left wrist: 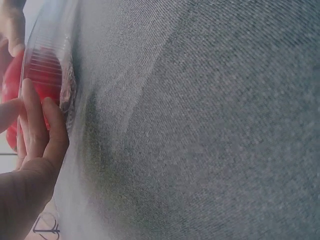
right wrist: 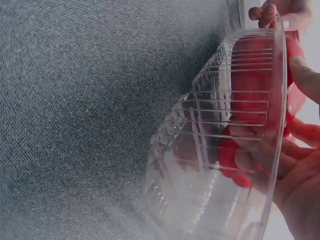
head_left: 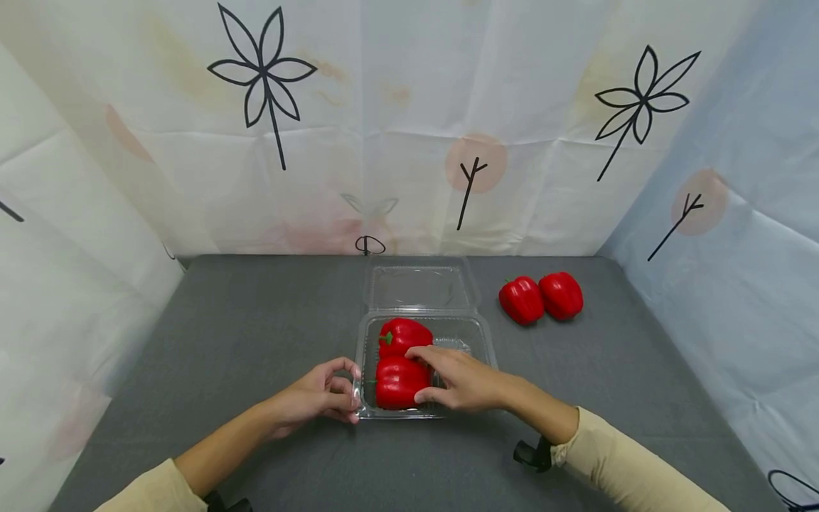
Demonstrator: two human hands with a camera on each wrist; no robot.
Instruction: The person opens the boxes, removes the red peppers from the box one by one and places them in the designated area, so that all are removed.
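A clear plastic clamshell container (head_left: 489, 348) lies open on the table, its lid (head_left: 419, 284) folded back. Inside, along the left side, are two red bell peppers: a rear one (head_left: 404, 334) with a green stem and a front one (head_left: 398, 387). My left hand (head_left: 323, 395) pinches the container's left rim, thumb and fingers on either side of the wall (left wrist: 45, 65). With the right hand (head_left: 463, 380) I hold the front pepper from its right side, thumb near and fingers at the far side. Through the clear wall, the right wrist view shows some fingers (right wrist: 245, 160) inside the container.
Two more red bell peppers, a left one (head_left: 521, 300) and a right one (head_left: 561, 295), sit side by side on the grey table (head_left: 275, 306), right of the lid. Patterned cloth (head_left: 409, 107) hangs behind the table and along both sides.
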